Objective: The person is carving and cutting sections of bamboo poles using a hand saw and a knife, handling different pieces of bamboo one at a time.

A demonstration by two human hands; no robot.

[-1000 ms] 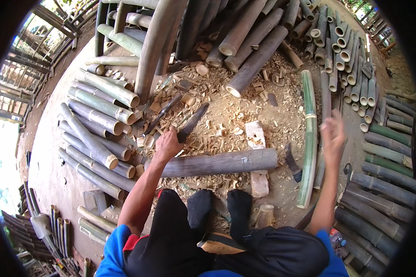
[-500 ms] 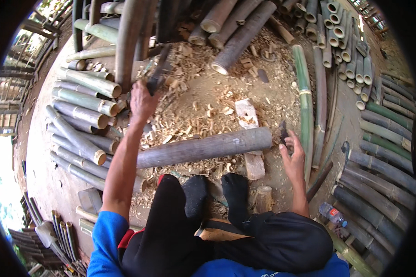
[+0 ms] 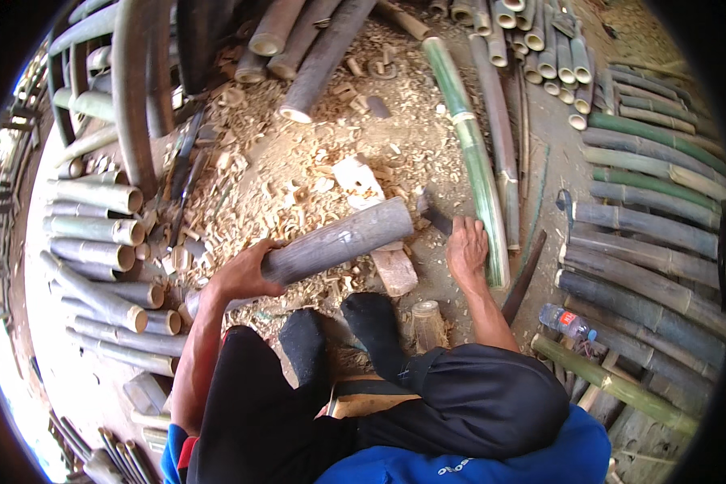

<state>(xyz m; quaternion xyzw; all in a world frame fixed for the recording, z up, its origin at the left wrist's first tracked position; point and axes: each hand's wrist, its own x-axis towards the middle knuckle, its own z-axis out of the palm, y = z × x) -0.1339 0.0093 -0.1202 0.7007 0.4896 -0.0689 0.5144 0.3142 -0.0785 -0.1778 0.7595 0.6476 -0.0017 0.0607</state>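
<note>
A thick grey-brown bamboo section (image 3: pixel 343 240) lies slanting in front of my feet, its right end near a pale wooden block (image 3: pixel 358 182). My left hand (image 3: pixel 248 270) grips it from above, thumb and fingers round its left-hand part. To the right, my right hand (image 3: pixel 467 250) is closed, knuckles up, on a dark blade-like tool (image 3: pixel 434 214); the grip hides its handle, and its exact kind is unclear. Another pale block piece (image 3: pixel 395 270) shows under the bamboo, and a short wooden stump (image 3: pixel 428 324) stands by my right foot.
Wood shavings (image 3: pixel 258 169) cover the ground ahead. Cut bamboo lengths (image 3: pixel 97 230) lie stacked at left, with more bamboo poles (image 3: pixel 645 258) at right. A green bamboo pole (image 3: pixel 474 165) lies beyond my right hand. Two long dark tools (image 3: pixel 187 165) rest at far left; a plastic bottle (image 3: pixel 567 321) lies at right.
My left hand has come back from the dark tools at far left and taken hold of the bamboo. My right hand, its fingers loose before, has closed on the dark tool. The view has shifted right.
</note>
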